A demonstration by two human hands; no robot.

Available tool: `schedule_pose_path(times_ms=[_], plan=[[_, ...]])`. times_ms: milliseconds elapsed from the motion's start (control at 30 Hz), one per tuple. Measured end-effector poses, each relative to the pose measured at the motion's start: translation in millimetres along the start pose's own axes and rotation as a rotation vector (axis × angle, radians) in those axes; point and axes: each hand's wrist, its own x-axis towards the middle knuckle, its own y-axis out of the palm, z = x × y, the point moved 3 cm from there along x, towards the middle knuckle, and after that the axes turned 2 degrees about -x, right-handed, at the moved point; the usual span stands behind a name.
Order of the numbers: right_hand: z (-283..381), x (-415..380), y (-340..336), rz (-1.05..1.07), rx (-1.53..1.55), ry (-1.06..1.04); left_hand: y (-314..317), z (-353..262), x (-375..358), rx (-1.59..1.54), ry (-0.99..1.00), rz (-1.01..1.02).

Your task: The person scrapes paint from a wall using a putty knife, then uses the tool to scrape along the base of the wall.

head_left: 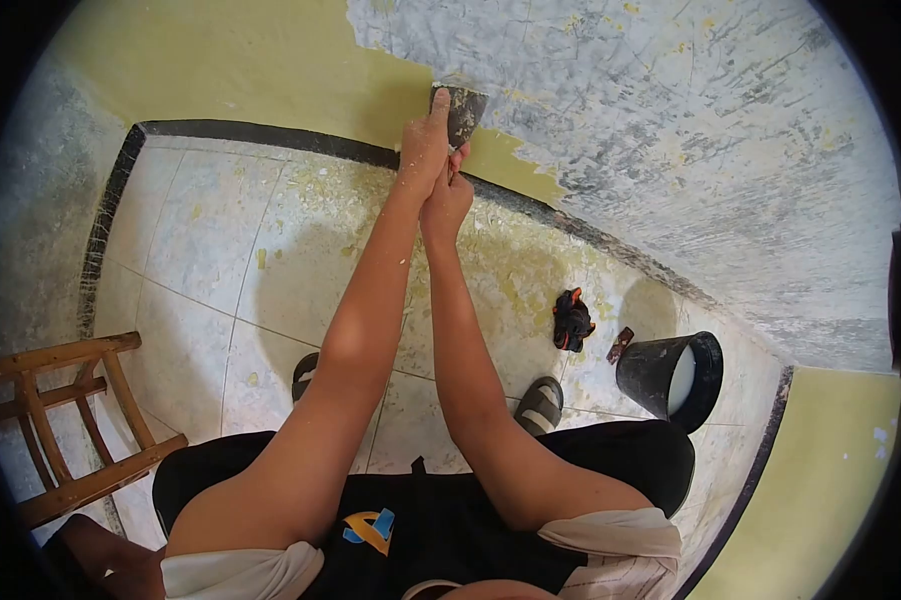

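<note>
scraper (pixel 467 118): positioned above the black skirting band (pixel 270 132), blade at the ragged edge of the yellow paint (pixel 270 70). left hand (pixel 425 145): grasping the scraper, thumb laid along the blade. right hand (pixel 450 205): closed behind it, apparently around the mostly hidden handle. caution: if the blade snags on that edge, it could skid and nick the thumb. paint flakes (pixel 510 265) on the near side of the black skirting band could make a sandal (pixel 540 404) slip.

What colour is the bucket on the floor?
The bucket is black, clearest in the head view.
</note>
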Motion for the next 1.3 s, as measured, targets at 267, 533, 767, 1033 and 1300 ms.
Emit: schedule_pose_path(times_ms=[267, 533, 767, 1033, 1300], plan=[[2.7, 1.3, 6.1, 0.037, 0.233, 0.125, -0.5, -6.2, 1.3, 0.077, -0.005, 0.020], [22.1, 35.5, 20.3, 0.033, 0.112, -0.139, 8.1, -45.1, 6.1, 0.026, 0.113, 0.046], [33.2, 32.3, 33.8, 0.070, 0.036, -0.171, 4.6, -69.7, -2.9, 0.033, 0.149, -0.001], [-37.2, -2.4, -0.6, 0.017, 0.067, 0.003, -11.5, 19.7, 1.0, 0.008, 0.054, -0.029], [-45.0, 1.6, -36.7, -0.076, -0.389, 0.027, 5.8, 44.5, -1.7, -0.154, -0.138, -0.005]])
